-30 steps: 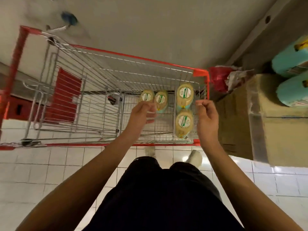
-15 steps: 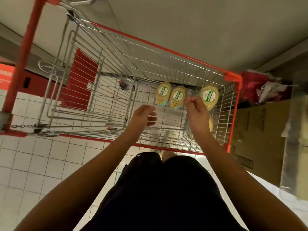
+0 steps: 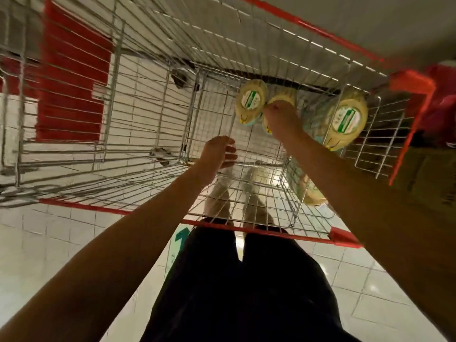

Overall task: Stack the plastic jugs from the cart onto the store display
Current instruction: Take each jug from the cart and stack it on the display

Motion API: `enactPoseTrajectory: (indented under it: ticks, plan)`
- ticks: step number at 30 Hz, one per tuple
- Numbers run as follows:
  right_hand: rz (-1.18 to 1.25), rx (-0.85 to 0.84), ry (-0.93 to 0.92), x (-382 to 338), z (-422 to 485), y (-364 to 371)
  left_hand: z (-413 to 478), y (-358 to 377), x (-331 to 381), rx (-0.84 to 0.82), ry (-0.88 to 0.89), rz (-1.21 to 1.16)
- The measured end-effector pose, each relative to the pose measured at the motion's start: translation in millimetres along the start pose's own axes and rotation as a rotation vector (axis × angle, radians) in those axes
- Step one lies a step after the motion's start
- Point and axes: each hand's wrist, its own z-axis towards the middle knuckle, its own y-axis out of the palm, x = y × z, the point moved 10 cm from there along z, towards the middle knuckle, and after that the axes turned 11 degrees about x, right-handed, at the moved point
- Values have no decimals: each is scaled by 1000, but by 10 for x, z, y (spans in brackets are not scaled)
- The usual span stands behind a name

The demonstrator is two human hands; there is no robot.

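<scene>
I look down into a wire shopping cart [image 3: 256, 230] with a red rim. Several yellow plastic jugs with green-and-white cap labels stand at its far right end. My right hand [image 3: 281, 117] reaches deep into the cart, its fingers curled over the top of the middle jug [image 3: 283, 95]. Another jug [image 3: 250, 99] stands touching it on the left. A larger-looking jug [image 3: 345, 119] stands to the right. A further jug [image 3: 311, 193] is mostly hidden under my right forearm. My left hand [image 3: 219, 154] hovers inside the cart with loosely curved fingers and holds nothing.
The cart's red child-seat flap [image 3: 74, 77] is at the left. A cardboard box [image 3: 429, 176] and a red bag [image 3: 441, 102] lie right of the cart. White floor tiles [image 3: 44, 243] surround my dark trousers and shoes.
My head has dropped closer to the cart. My right hand moved forward and down onto the middle jug and closed on it. My left hand stayed low in the cart, empty.
</scene>
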Motion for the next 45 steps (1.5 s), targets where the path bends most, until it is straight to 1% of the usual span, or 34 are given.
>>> enactPoseTrajectory:
  ticks: [2, 5, 6, 7, 8, 10, 12, 13, 15, 16, 19, 23, 25, 29, 31, 34, 38, 40, 42, 45]
  plan:
    - [-74, -18, 28, 66, 313, 204, 360, 78, -85, 1, -27, 21]
    - [-168, -110, 55, 231, 799, 556, 898, 171, -222, 20, -86, 41]
    - [-235, -148, 38, 245, 923, 664, 1096, 203, -268, 26, -104, 51]
    - [-274, -147, 4, 254, 1049, 746, 1290, 234, -303, 34, -118, 65]
    - [-282, -135, 22, 311, 1204, 806, 1490, 277, -327, 42, -127, 77]
    - [-362, -77, -59, 339, 1480, 925, 1878, 378, -365, 48, -131, 95]
    - [-399, -27, -56, 476, 1802, 1079, 2263, 490, -405, 39, -132, 94]
    - [-451, 22, -58, 524, 1943, 1108, 2445, 545, -430, 38, -138, 90]
    - [-590, 181, -156, 472, 2175, 1088, 2753, 633, -485, 48, -161, 55]
    - [-662, 229, -201, 450, 2260, 1094, 2879, 671, -514, 55, -175, 30]
    - [-846, 246, -247, 536, 2456, 1212, 3153, 820, -621, 61, -238, -54]
    - [-910, 316, -295, 638, 2534, 1281, 3333, 1085, -687, 27, -288, -230]
    - [-899, 372, -339, 594, 2507, 1291, 3381, 1165, -701, 21, -318, -336]
    - [-868, 414, -335, 591, 2501, 1282, 3380, 1272, -627, -25, -364, -519]
    - [-814, 396, -310, 590, 2498, 1268, 3326, 1297, -590, -57, -386, -560]
    - [-650, 363, -271, 564, 2453, 1252, 3238, 1256, -558, -69, -373, -601]
    - [-637, 381, -298, 470, 2204, 1272, 3040, 1054, -561, -58, -319, -606]
    - [-457, 331, -254, 470, 2017, 1274, 2887, 910, -581, -46, -315, -598]
    - [-260, 252, -207, 489, 1799, 1260, 2686, 786, -570, -67, -305, -601]
    - [36, 169, -38, 638, 1436, 1191, 2323, 619, -483, -130, -215, -565]
